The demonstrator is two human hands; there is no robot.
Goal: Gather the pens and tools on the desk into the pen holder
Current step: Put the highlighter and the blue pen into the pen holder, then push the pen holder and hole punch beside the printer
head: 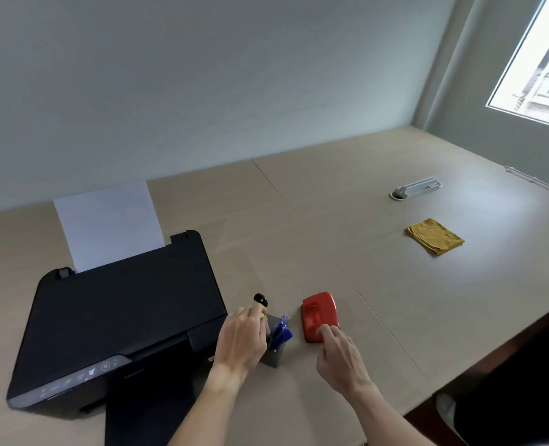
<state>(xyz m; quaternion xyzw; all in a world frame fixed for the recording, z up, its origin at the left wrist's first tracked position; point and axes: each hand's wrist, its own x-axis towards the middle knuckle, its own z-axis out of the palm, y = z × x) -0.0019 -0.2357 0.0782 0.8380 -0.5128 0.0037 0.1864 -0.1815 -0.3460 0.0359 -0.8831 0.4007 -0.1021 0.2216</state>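
Two bare forearms reach in from the near edge over a pale wood-grain desk (379,226). The left hand (244,339) is curled closed around a yellow-and-black tool (261,300), whose rounded black tip sticks up past the fingers directly above the far-left corner of a small dark square pen holder (274,357). The holder stands on the desk between the two hands, just right of a black inkjet printer (122,323). Blue pens (281,333) with a clear-tipped cap already stand in the holder, leaning to the right.

The right hand (339,355) is loosely bent, its fingertips (323,331) resting on the near end of a red plastic hole punch (319,315); it grips nothing that can be seen. The punch lies flat on the desk just right of the holder, apart from it.

The printer fills the near-left area, its control strip along the near edge and a white sheet of paper (109,223) standing in the rear feed tray. A seam between desk panels runs diagonally from the far wall toward the near right.

Farther off on the right, well apart from the hands, a folded mustard-yellow cloth (434,236) lies flat. Beyond it sits a long grey-white plastic device (416,188); what it is cannot be told. A bright window (537,59) shows at far right, against a plain grey wall (202,75).
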